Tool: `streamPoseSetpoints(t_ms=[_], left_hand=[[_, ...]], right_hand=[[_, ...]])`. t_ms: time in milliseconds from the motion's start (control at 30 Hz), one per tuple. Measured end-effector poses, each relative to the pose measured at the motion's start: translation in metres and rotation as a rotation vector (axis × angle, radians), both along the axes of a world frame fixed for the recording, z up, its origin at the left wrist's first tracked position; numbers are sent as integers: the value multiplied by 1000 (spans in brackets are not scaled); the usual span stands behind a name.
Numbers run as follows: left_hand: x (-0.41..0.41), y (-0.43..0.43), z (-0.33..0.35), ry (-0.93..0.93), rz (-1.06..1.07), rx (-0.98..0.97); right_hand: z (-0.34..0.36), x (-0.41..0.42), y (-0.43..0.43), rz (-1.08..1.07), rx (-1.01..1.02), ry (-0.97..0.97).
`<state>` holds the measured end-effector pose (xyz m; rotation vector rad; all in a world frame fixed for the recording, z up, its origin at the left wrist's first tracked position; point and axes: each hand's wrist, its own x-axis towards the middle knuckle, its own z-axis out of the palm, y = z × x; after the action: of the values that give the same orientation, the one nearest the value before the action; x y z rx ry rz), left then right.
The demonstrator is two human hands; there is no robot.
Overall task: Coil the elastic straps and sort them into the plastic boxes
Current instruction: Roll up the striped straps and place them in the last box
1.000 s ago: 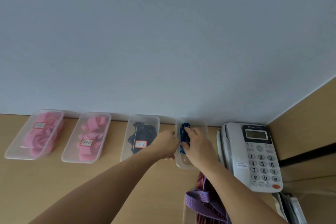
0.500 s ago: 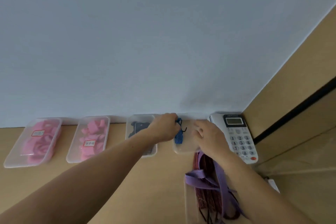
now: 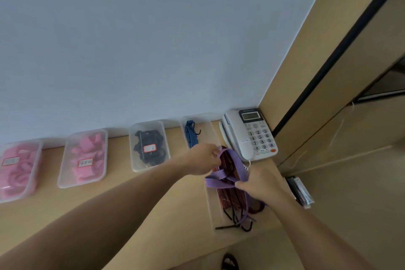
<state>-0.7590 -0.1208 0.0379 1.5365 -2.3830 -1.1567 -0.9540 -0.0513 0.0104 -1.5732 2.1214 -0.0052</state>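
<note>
At the desk's right end, the left hand [image 3: 205, 159] and the right hand [image 3: 262, 182] hold one purple strap [image 3: 237, 165], a flat woven elastic band with fine stripes. The left hand pinches the strap's loop at its 10 o'clock end. The right hand's fingers curl round the crossed folds at 4 o'clock. The hands are apart, with the loop spanning between them.

Under the strap, a clear tray [image 3: 210, 208] holds a heap of red striped straps [image 3: 230, 198]. Their black hooks [image 3: 228, 227] trail out at 6 o'clock.

Four clear, round-cornered plastic boxes line the wall from 9 to 12 o'clock of the hands:
- Two pink-strap boxes [image 3: 85, 158], both with labels.
- One black-strap box [image 3: 149, 144] with a red-bordered label [image 3: 149, 148].
- One blue-strap box [image 3: 208, 125] holding a coiled blue striped strap [image 3: 189, 136]. The left hand covers its near end.

The label writing is too small to read.

A white telephone [image 3: 249, 133] stands at 1 o'clock, touching the wooden side panel [image 3: 306, 72]. Its keypad shows digits 0 to 9.
</note>
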Motion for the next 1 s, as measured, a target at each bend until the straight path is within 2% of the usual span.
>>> streamPoseSetpoints(t_ms=[67, 200, 400, 533, 667, 767, 867, 1000], left_hand=[[-5, 4, 6, -7, -6, -5], [-18, 12, 12, -64, 23, 34], [-40, 26, 25, -135, 23, 177], [-49, 33, 38, 71, 112, 382], [-49, 36, 67, 307, 117, 484], [-45, 32, 95, 471, 147, 489], [-39, 22, 124, 654, 220, 469], [-35, 8, 154, 821, 339, 424]], right_hand=[[-9, -1, -1, -35, 65, -33], [-17, -6, -9, -15, 66, -109], [19, -13, -29, -157, -46, -528], [64, -13, -49, -202, -128, -834], [94, -11, -56, -185, -135, -998], [106, -17, -55, -171, -202, -1040], [117, -22, -47, -154, -373, -1027], [129, -17, -25, -36, -364, -1267]])
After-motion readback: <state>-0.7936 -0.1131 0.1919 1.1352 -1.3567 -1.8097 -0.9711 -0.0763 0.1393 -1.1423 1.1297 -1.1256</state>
